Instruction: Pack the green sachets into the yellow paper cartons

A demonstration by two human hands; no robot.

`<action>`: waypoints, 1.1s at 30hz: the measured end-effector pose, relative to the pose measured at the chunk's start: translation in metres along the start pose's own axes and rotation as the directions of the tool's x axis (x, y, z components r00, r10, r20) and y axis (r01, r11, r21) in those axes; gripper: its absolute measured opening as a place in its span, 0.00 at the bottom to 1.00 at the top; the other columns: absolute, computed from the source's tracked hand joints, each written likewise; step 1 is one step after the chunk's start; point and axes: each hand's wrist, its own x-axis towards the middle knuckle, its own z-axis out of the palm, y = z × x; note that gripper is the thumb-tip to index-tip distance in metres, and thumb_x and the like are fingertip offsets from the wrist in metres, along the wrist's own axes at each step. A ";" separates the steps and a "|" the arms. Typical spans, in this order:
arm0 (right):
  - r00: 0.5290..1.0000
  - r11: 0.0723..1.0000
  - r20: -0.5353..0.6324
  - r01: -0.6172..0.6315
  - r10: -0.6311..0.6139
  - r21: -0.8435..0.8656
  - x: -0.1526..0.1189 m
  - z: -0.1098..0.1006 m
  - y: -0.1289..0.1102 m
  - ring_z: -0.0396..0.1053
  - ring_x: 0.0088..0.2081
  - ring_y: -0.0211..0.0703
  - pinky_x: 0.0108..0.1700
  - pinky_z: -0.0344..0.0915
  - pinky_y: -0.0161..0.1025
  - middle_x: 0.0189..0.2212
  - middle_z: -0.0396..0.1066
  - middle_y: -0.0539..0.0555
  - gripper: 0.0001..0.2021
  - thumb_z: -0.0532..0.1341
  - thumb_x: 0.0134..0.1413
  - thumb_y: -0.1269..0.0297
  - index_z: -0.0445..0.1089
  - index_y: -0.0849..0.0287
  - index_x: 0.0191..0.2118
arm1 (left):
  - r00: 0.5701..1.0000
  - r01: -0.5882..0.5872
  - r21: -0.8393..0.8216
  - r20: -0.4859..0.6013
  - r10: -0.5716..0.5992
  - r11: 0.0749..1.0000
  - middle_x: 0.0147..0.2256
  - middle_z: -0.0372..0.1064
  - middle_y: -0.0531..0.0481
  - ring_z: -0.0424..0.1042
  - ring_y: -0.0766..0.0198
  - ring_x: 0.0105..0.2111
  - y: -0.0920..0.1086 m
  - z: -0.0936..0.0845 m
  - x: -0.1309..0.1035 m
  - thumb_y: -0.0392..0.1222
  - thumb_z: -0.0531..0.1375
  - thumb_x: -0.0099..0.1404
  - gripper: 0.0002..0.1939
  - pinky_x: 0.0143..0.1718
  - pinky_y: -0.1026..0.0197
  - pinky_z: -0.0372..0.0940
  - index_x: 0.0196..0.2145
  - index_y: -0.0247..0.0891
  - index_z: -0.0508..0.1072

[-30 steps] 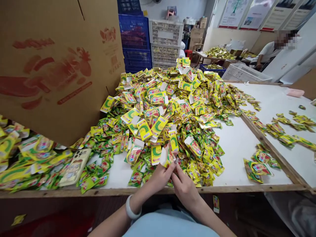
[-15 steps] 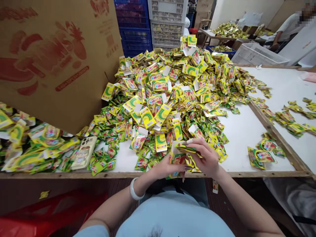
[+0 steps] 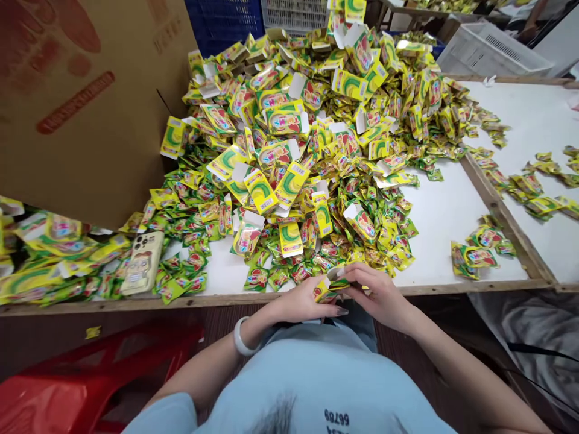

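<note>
At the near edge of the desk, seen from the head camera, the left hand has its grip curled around a small yellow carton, held in front of the person's blue shirt. The right hand meets it from the other side, fingers bent beside a raised white flap; whether this grip has hold of anything, I cannot tell. Beyond the hands rises a heap of cartons and packets. Further left, a phone lies among packets, near a large cardboard box. Below stands a red stool.
</note>
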 end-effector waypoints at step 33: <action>0.937 0.452 -0.245 -0.335 0.247 -0.827 -0.038 0.012 0.068 0.63 0.39 0.54 0.40 0.56 0.45 0.31 0.76 0.60 0.14 0.56 0.66 0.61 0.76 0.59 0.34 | 0.892 0.036 0.608 -0.377 0.248 0.793 0.43 0.76 0.45 0.70 0.50 0.48 -0.043 -0.030 0.013 0.41 0.59 0.68 0.06 0.54 0.47 0.60 0.34 0.40 0.75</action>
